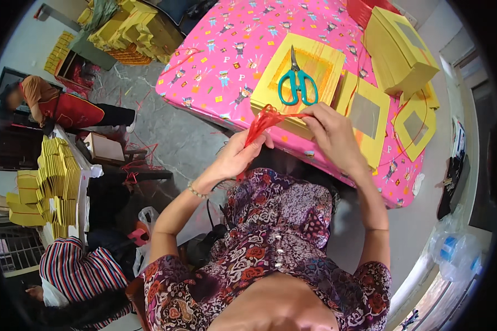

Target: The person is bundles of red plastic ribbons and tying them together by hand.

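Pinching a bunch of red string [264,122] between them, both hands work just above the near edge of the worktop [215,71], which is covered in a pink patterned cloth. The left hand [238,154] has its fingers closed on the lower end of the string, near the person's lap. The right hand [330,135] has its fingers closed on the upper strand, which runs off to the right across the yellow paper. The string fans out into a loop between the two hands.

Just behind the string lies a stack of yellow paper [309,66] with teal-handled scissors [297,83] resting on top, blades shut and pointing away from the person. To the right are more yellow sheets [370,113] with grey squares in the middle, and a tall yellow pile [400,49] beyond them. Red string scraps litter the floor [165,138] at left, where two other people sit among further yellow stacks [58,176].
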`<state>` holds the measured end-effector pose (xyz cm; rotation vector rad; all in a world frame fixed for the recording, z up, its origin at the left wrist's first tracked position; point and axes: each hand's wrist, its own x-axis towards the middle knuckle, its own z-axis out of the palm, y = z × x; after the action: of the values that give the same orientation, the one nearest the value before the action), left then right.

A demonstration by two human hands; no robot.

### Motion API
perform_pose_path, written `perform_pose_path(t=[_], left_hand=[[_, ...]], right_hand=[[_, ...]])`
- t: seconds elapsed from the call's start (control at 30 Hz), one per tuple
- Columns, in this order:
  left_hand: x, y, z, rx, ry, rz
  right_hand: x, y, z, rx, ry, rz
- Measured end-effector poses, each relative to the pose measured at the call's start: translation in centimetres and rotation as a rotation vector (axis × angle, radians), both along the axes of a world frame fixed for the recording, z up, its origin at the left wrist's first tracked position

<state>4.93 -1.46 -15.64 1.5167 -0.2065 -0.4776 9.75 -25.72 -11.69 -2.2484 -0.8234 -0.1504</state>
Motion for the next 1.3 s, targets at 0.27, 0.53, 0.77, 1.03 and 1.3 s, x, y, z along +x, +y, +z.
perform_pose_path(t=[0.27,0.53,0.77,1.03,1.3], left_hand=[[0.2,-4.2,-2.8,-0.035,-0.32,0.354],[0.2,-4.6,-2.8,0.116,-0.664,0.515],[-0.4,-2.5,6.1,-0.716,-0.317,0.552],[-2.0,2.7,12.2,-0.857,-0.316,0.47],[-3.8,6.8,16.2,-1.0,-0.561,0.278]], right_hand=[[-2.5,7.3,-2.7,0.737,0.269,-0.098],[-3.7,8.9,-3.1,0.796,0.275,-0.033],[-5.3,10.3,-6.1,0.466,0.219,0.266],[-7.9,12.5,-10.4,0.35,0.596,0.487],[-5.8,11.4,-10.2,0.368,-0.024,0.41]])
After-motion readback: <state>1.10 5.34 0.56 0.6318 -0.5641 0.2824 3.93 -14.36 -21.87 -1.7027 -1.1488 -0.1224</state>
